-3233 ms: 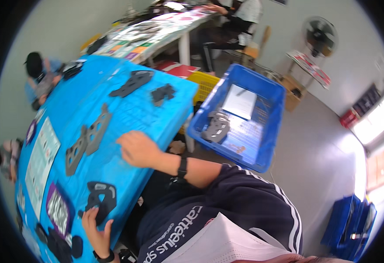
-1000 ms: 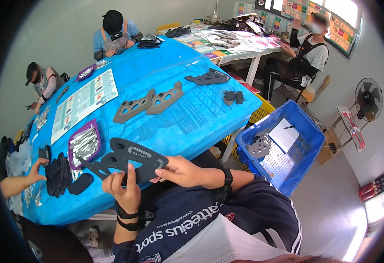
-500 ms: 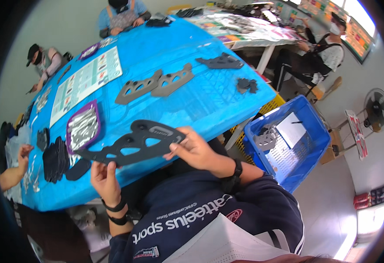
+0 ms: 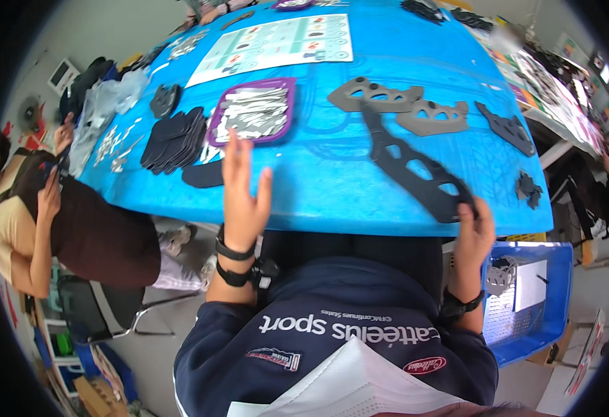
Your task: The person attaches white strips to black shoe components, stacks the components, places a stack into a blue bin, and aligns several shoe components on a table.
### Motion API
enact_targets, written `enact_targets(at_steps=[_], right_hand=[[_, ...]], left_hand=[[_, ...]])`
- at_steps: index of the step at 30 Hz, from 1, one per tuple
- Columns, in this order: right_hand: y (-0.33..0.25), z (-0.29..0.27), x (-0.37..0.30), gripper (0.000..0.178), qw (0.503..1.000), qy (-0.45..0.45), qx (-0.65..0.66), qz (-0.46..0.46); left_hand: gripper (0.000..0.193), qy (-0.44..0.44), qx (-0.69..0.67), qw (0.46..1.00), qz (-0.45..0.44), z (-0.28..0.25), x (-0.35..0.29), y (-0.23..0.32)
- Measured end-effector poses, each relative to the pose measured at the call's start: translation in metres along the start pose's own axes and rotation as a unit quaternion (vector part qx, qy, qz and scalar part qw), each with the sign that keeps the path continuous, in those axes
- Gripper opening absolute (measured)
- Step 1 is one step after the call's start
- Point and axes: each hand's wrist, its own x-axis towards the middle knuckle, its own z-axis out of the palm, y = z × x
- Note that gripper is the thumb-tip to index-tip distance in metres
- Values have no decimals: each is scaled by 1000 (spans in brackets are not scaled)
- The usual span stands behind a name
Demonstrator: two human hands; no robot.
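Note:
My right hand [image 4: 475, 229] grips the near end of a long, flat, dark grey cut-out piece [image 4: 431, 199] with several holes, at the table's front edge on the right. Its far end reaches over or against one of two lighter grey cut-out pieces [image 4: 429, 125]. Raised over the table's front edge, my left hand [image 4: 243, 187] is empty, fingers stretched and apart. Beyond its fingertips stands a purple tray [image 4: 291, 105] of grey-white strips [image 4: 254, 115]. Left of that hand lie a stack of black pads [image 4: 172, 141] and a single black pad [image 4: 202, 176].
A printed picture sheet [image 4: 283, 47] lies on the blue-covered table [image 4: 325, 198]. Another dark cut-out piece [image 4: 505, 130] and dark scraps [image 4: 528, 189] lie at right. Below them stands a blue crate [image 4: 565, 299]. A co-worker [image 4: 23, 240] sits at left, beside a clear plastic bag [image 4: 110, 104].
My left hand has let go of the dark cut-out piece and lifted open towards the purple tray. My right hand has swung the piece to the right. The view has turned left.

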Motion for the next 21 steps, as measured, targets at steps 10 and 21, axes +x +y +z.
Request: enact_targets(at_steps=[10, 21], right_hand=[[45, 6, 39, 37, 944, 125, 289, 95], [46, 12, 36, 37, 943, 101, 287, 137]], left_hand=[[38, -187, 117, 975, 3, -38, 61, -104], [28, -359, 60, 921, -140, -27, 107, -139]])
